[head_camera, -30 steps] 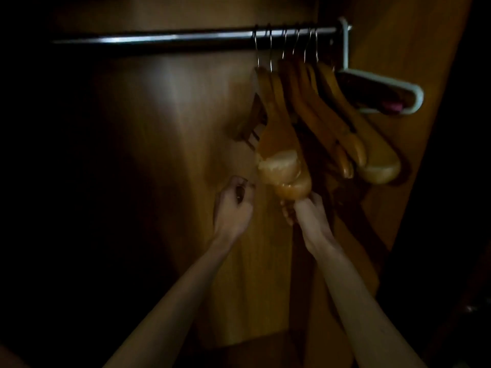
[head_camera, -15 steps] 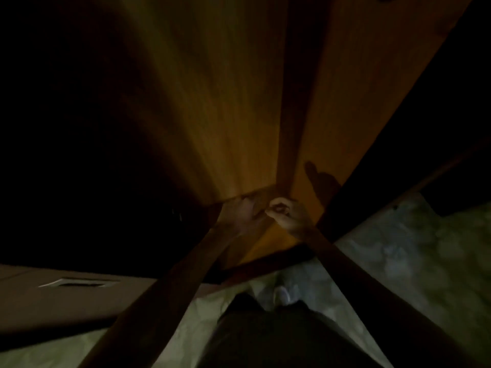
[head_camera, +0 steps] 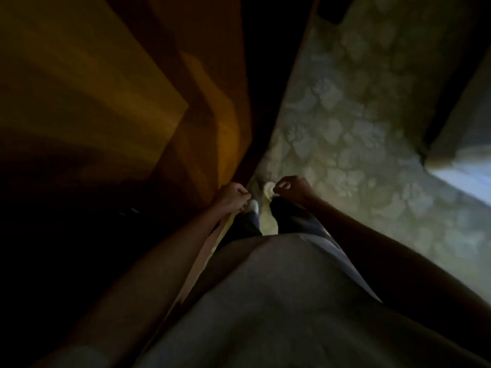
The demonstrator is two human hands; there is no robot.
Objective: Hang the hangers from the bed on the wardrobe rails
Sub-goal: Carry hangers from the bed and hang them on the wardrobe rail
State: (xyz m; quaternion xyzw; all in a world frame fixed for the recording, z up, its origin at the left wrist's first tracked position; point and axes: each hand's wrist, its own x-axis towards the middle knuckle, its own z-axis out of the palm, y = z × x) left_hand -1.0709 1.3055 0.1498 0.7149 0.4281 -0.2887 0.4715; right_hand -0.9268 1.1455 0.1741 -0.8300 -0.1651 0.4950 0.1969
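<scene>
Both hands are curled into loose fists and hold nothing: the left hand (head_camera: 231, 195) and the right hand (head_camera: 291, 189) hang close together, apart, above two pale shoes (head_camera: 269, 189) on the patterned floor (head_camera: 353, 120). No hanger shows, so its place and direction cannot be told. The wooden wardrobe (head_camera: 111, 96) stands at left, a grey shirt (head_camera: 279, 301) below.

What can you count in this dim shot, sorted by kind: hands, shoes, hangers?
Bare hands, curled and holding nothing: 2, left hand and right hand
Pale shoes on the patterned floor: 2, one and another
Hangers: 0
Total: 4
</scene>
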